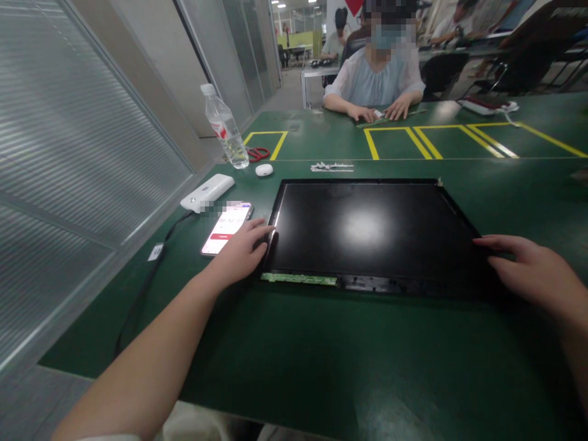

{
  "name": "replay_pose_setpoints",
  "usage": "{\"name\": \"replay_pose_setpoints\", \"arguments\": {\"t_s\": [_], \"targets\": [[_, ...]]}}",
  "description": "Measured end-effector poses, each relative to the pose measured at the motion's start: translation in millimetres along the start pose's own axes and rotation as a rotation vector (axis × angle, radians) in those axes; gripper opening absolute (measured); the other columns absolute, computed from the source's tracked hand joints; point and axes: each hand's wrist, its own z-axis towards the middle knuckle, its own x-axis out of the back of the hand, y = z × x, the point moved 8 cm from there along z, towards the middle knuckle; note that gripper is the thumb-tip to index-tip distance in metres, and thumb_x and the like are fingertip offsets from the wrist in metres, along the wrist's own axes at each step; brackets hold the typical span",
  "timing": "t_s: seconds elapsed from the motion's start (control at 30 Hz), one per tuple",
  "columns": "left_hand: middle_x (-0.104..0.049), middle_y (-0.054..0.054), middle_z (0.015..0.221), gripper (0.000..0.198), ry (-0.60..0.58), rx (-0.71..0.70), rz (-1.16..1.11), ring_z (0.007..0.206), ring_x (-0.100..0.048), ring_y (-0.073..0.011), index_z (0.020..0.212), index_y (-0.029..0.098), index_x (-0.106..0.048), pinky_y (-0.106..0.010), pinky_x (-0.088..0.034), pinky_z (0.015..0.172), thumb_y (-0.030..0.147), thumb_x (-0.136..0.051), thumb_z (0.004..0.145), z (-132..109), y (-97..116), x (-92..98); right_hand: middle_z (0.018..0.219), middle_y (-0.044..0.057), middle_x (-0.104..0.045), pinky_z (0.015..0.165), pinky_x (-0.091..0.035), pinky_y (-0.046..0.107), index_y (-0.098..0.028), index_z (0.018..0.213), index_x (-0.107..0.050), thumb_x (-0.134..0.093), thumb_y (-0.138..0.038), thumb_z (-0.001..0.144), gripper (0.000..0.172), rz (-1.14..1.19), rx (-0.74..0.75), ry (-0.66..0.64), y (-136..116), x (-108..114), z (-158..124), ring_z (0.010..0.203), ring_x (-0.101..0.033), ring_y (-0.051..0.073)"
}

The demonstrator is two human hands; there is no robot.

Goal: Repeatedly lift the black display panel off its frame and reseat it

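A flat black display panel (367,233) lies on the green table (294,343), its dark screen facing up with a bright reflection on it. Along its near edge, at the left, runs a narrow green circuit board (298,279). My left hand (243,248) holds the panel's left edge, fingers reaching onto the frame. At the right edge, my right hand (528,263) grips the panel, with the index finger on top near the corner and the thumb beside it. The undersides of both grips are hidden.
Left of the panel are a lit phone (227,229), a white power bank (209,191) with a black cable, a white earbud case (264,170), a water bottle (225,128) and red scissors (258,154). White scraps (331,166) lie behind it. A person (376,73) sits opposite.
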Motion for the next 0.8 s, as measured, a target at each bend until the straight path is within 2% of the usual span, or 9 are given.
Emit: {"name": "replay_pose_setpoints", "arguments": {"t_s": [0.1, 0.2, 0.27, 0.37, 0.47, 0.6, 0.8], "targets": [[-0.050, -0.022, 0.159, 0.064, 0.042, 0.035, -0.014, 0.149, -0.046, -0.0361, 0.152, 0.007, -0.054, -0.054, -0.041, 0.122, 0.037, -0.048, 0.095, 1, -5, 4.2, 0.102, 0.008, -0.078, 0.071, -0.057, 0.045, -0.030, 0.102, -0.079, -0.055, -0.036, 0.065, 0.044, -0.004, 0.036, 0.008, -2, 2, 1, 0.068, -0.067, 0.026], [-0.052, -0.024, 0.157, 0.060, 0.052, 0.090, 0.044, 0.148, -0.046, -0.0389, 0.144, 0.006, -0.062, -0.055, -0.036, 0.124, 0.042, -0.045, 0.098, 3, -11, 6.1, 0.101, 0.008, -0.077, 0.071, -0.057, 0.045, -0.030, 0.101, -0.079, -0.055, -0.037, 0.066, 0.043, -0.014, 0.018, -0.007, -6, 6, -1, 0.068, -0.067, 0.026], [-0.054, -0.023, 0.155, 0.058, 0.034, 0.115, 0.072, 0.147, -0.047, -0.0398, 0.136, 0.007, -0.069, -0.054, -0.034, 0.125, 0.044, -0.040, 0.101, 3, -13, 5.7, 0.095, 0.008, -0.077, 0.070, -0.057, 0.045, -0.029, 0.104, -0.079, -0.057, -0.038, 0.066, 0.045, -0.016, -0.050, -0.055, -6, 6, -2, 0.069, -0.067, 0.028], [-0.057, -0.022, 0.153, 0.058, 0.000, 0.121, 0.080, 0.146, -0.049, -0.0402, 0.130, 0.009, -0.073, -0.055, -0.036, 0.124, 0.044, -0.037, 0.102, 3, -12, 3.4, 0.089, 0.008, -0.076, 0.066, -0.056, 0.044, -0.029, 0.111, -0.078, -0.059, -0.039, 0.065, 0.051, 0.010, -0.123, -0.103, -6, 7, -5, 0.068, -0.068, 0.029], [-0.056, -0.023, 0.154, 0.056, -0.008, 0.091, 0.098, 0.145, -0.049, -0.0417, 0.130, 0.009, -0.073, -0.057, -0.038, 0.122, 0.046, -0.043, 0.100, 3, -10, 0.2, 0.089, 0.007, -0.077, 0.062, -0.054, 0.043, -0.029, 0.117, -0.077, -0.059, -0.042, 0.065, 0.056, 0.054, -0.106, -0.085, -11, 9, -6, 0.066, -0.067, 0.028], [-0.055, -0.026, 0.153, 0.053, 0.022, 0.043, 0.102, 0.143, -0.051, -0.0428, 0.131, 0.006, -0.071, -0.056, -0.039, 0.122, 0.039, -0.050, 0.095, 3, -9, -2.9, 0.098, 0.009, -0.077, 0.069, -0.055, 0.046, -0.028, 0.119, -0.078, -0.058, -0.042, 0.065, 0.060, -0.007, -0.111, -0.045, -16, 10, -10, 0.068, -0.067, 0.028], [-0.060, -0.017, 0.153, 0.043, 0.070, 0.068, -0.037, 0.141, -0.054, -0.0392, 0.121, 0.014, -0.078, -0.055, -0.040, 0.122, 0.027, -0.053, 0.088, 5, -7, 0.6, 0.106, 0.009, -0.077, 0.073, -0.056, 0.047, -0.028, 0.117, -0.079, -0.055, -0.045, 0.065, 0.059, -0.049, -0.071, -0.016, -18, 7, -10, 0.068, -0.065, 0.027]]}}
